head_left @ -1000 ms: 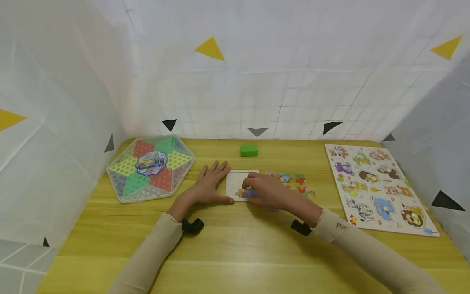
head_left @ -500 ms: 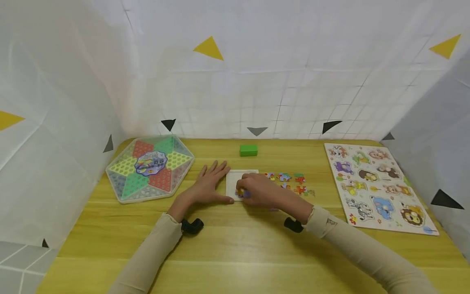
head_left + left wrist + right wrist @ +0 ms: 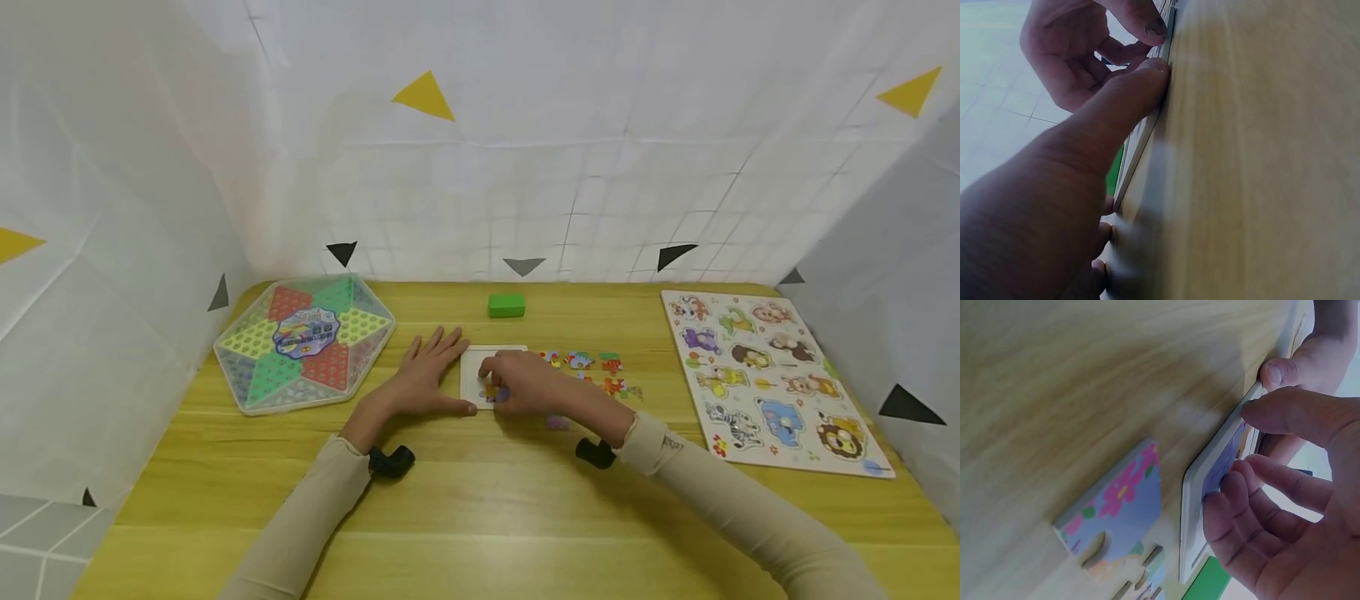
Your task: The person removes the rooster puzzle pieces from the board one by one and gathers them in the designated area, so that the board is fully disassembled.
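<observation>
My left hand [image 3: 429,377] lies with fingers spread at the left side of a small pale puzzle tray [image 3: 471,367], its thumb touching the near edge. Over the tray's right part is my right hand [image 3: 528,383], fingers bent. In the right wrist view, its fingertips [image 3: 1219,506] touch a purple puzzle piece [image 3: 1224,459] lying inside the tray, while the thumb sits apart at the rim. Yellow and purple pieces [image 3: 491,393] show in the tray's near part beside this hand, which hides the rest. Outside lies a loose piece with pink flowers [image 3: 1124,494].
Several loose jigsaw pieces [image 3: 611,363] lie right of the tray. A green block [image 3: 507,306] stands behind it. At the left is a hexagonal Chinese checkers box [image 3: 306,343]; at the right, an animal puzzle board [image 3: 772,383]. White sheeting [image 3: 570,167] surrounds the table.
My right hand has moved slightly left over the tray, bringing the purple piece against the yellow one; its fingers have since loosened and lifted a little. My left hand stays in place.
</observation>
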Motion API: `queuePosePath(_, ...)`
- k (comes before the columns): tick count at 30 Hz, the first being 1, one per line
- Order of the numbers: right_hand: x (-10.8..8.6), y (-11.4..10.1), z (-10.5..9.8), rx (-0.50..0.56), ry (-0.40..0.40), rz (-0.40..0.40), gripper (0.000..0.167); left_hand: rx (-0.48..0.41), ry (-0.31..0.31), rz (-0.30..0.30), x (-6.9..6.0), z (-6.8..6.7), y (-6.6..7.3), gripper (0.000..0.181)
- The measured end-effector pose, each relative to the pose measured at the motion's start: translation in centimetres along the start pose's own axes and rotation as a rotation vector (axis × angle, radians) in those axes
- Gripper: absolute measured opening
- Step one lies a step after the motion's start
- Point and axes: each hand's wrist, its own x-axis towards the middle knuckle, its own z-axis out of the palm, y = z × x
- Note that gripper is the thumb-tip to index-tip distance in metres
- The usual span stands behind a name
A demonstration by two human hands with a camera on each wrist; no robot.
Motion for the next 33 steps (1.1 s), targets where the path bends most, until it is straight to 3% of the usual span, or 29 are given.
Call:
queuePosePath(12, 0.2, -0.8, 0.0, -0.073, -0.003, 0.026, 0.034, -0.002, -0.014, -0.01, 0.0, -0.2, 0.1, 0.114)
queuePosePath(22, -0.3, -1.6, 0.4, -0.139, 0.054, 0.027, 0.02, -0.002, -0.015, -0.003, 0.0, -0.1, 0.0, 0.114)
queuePosePath(27, -0.3, -1.6, 0.6, -0.119, 0.069, 0.029, 0.021, 0.001, -0.011, -0.006, -0.1, -0.1, 0.1, 0.113)
queuePosePath(33, -0.2, -1.5, 0.6, -0.124, 0.032, 0.05, 0.025, -0.013, -0.007, -0.001, -0.1, -0.1, 0.2, 0.112)
